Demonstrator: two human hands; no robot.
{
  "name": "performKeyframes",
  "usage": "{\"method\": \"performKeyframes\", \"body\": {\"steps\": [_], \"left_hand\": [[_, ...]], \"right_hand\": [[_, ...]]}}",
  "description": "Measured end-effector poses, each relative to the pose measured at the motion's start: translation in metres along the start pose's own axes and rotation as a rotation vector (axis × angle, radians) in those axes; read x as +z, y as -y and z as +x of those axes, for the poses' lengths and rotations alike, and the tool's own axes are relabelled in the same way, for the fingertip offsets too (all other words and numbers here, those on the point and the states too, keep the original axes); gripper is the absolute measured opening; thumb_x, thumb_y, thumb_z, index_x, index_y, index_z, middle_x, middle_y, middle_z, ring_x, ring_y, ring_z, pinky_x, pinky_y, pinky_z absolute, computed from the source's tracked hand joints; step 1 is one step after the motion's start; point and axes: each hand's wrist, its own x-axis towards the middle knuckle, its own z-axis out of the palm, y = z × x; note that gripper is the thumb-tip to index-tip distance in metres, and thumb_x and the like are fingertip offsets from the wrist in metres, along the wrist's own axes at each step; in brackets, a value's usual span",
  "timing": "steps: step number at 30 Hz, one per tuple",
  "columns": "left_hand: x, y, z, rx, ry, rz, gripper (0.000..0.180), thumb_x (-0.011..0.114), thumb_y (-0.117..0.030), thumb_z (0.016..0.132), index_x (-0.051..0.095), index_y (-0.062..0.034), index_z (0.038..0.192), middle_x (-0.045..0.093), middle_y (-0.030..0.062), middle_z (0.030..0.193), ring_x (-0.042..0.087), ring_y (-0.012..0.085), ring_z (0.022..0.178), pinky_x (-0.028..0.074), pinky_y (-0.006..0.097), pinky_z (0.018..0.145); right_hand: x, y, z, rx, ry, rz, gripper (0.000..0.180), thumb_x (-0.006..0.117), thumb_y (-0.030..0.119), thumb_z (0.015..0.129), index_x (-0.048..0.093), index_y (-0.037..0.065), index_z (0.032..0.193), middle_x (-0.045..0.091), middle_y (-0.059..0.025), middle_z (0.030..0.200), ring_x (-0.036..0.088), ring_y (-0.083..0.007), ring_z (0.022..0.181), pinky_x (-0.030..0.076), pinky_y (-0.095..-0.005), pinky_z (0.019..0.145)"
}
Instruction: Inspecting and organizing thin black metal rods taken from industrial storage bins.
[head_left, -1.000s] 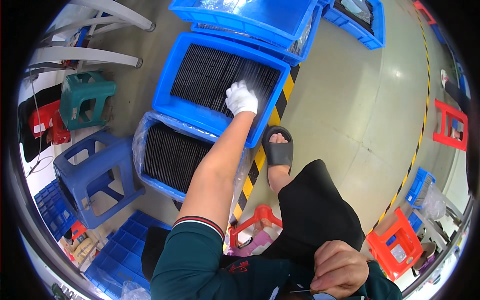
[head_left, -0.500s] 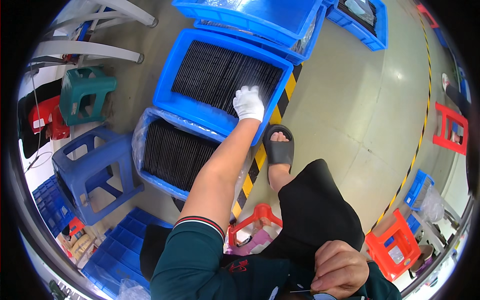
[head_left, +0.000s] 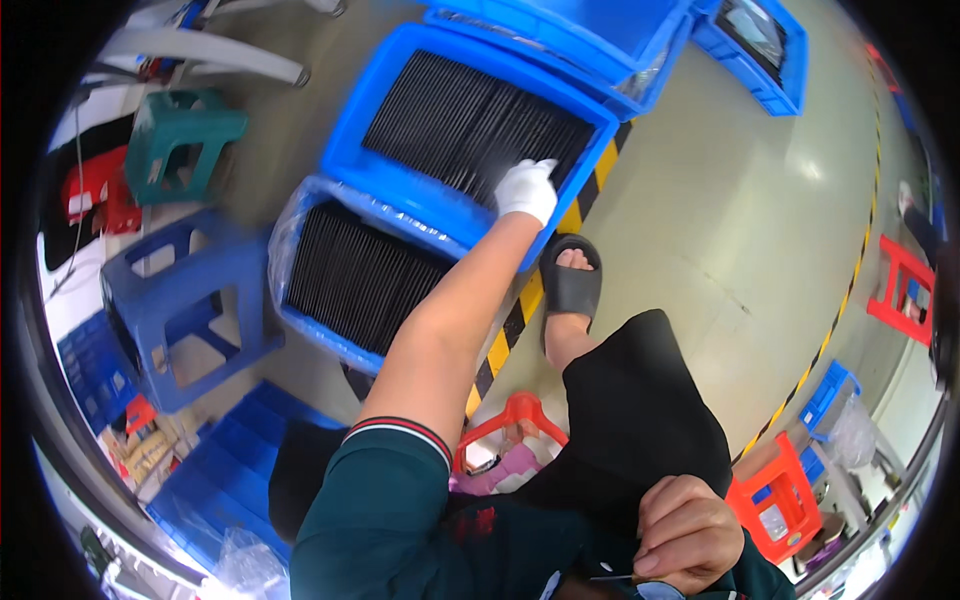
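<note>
A white glove covers my left hand (head_left: 527, 192), which reaches over the blue bin (head_left: 345, 150) at its near right corner. Its fingers curl down at the end of a row of thin black strips (head_left: 480, 115) that stand packed on edge. What lies under the fingertips is hidden. Close to my body, my bare right hand (head_left: 690, 535) is closed, with a thin metal pointed tool (head_left: 612, 577) sticking out to its left. Most of that tool is covered by the fingers. A second, plastic-lined blue bin (head_left: 300, 320) with more black strips (head_left: 365, 275) sits beside my left forearm.
Stacked blue bins (head_left: 560, 40) stand beyond, another blue bin (head_left: 790, 70) far right. A blue stool (head_left: 185, 300) and green stool (head_left: 185, 135) are at left, red stools (head_left: 780, 500) at right. Black-yellow floor tape (head_left: 515, 325) runs by my sandalled foot (head_left: 572, 290).
The whole view has shifted, so the bins appear higher and farther right. My left hand stays at the strips, its fingers now turned more to the right. My right hand keeps its hold.
</note>
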Motion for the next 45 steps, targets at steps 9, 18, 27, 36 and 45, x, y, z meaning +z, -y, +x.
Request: {"method": "performKeyframes", "body": {"steps": [9, 18, 27, 36, 45], "left_hand": [[-0.047, -0.018, -0.135, 0.071, -0.598, -0.27, 0.019, 0.066, -0.007, 0.078, 0.066, -0.0078, 0.097, 0.066, 0.0106, 0.092, 0.061, 0.0307, 0.088, 0.048, 0.041, 0.081], [-0.051, 0.103, -0.247, -0.57, -0.295, 0.156, 0.035, 0.07, -0.02, 0.074, 0.063, -0.0101, 0.107, 0.062, 0.0131, 0.103, 0.059, 0.0318, 0.096, 0.048, 0.041, 0.088], [-0.089, 0.166, -0.206, -0.518, -0.096, 0.49, 0.053, 0.063, -0.012, 0.07, 0.046, 0.0002, 0.119, 0.052, 0.0172, 0.112, 0.055, 0.0352, 0.103, 0.052, 0.044, 0.083], [-0.091, 0.193, -0.188, -0.401, -0.03, 0.596, 0.034, 0.059, -0.01, 0.079, 0.052, 0.0063, 0.108, 0.054, 0.0204, 0.105, 0.061, 0.0333, 0.093, 0.057, 0.041, 0.071], [-0.087, 0.213, -0.175, -0.299, -0.065, 0.68, 0.013, 0.048, -0.011, 0.089, 0.056, -0.0034, 0.096, 0.06, 0.0165, 0.093, 0.066, 0.0312, 0.081, 0.057, 0.04, 0.064]], "right_hand": [[0.026, 0.006, -0.011, 0.15, -0.066, -0.085, 0.02, 0.078, 0.018, 0.078, 0.06, 0.009, 0.079, 0.057, -0.0034, 0.074, 0.052, -0.0141, 0.065, 0.043, -0.0253, 0.057], [0.042, 0.002, -0.01, 0.082, 0.101, -0.085, 0.023, 0.081, 0.012, 0.069, 0.068, 0.007, 0.087, 0.06, -0.0063, 0.083, 0.056, -0.0188, 0.074, 0.046, -0.0278, 0.06], [0.058, -0.003, -0.008, 0.088, 0.109, -0.118, 0.024, 0.082, 0.013, 0.068, 0.069, 0.007, 0.087, 0.061, -0.0065, 0.084, 0.057, -0.0181, 0.075, 0.046, -0.0283, 0.06], [0.057, -0.004, 0.002, 0.136, 0.21, -0.104, 0.025, 0.083, 0.014, 0.07, 0.07, 0.007, 0.091, 0.061, -0.0069, 0.087, 0.057, -0.019, 0.077, 0.048, -0.0286, 0.062], [0.06, -0.001, -0.002, 0.157, 0.158, -0.123, 0.024, 0.082, 0.017, 0.072, 0.072, 0.007, 0.091, 0.061, -0.007, 0.086, 0.057, -0.0191, 0.077, 0.048, -0.0285, 0.063]]}}
